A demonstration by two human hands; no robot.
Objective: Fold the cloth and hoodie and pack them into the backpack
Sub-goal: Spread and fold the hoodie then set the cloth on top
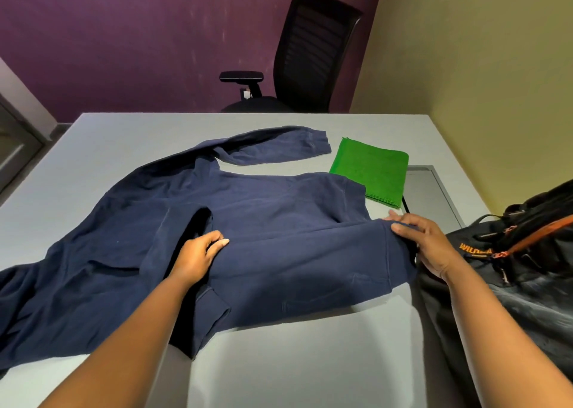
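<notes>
While the navy hoodie (248, 221) lies spread in soft, matte folds across the smooth pale table (294, 361), one sleeve is laid over its body and the other stretches toward the far edge. The left hand (198, 255) rests palm down on the folded sleeve with fingers loosely curled, and the right hand (424, 243) pinches the fabric's right edge between thumb and fingers. Beyond it lies the square-folded green cloth (372, 171) with a nubby towelling pile; the black backpack (511, 268) with orange trim slumps at the table's right.
</notes>
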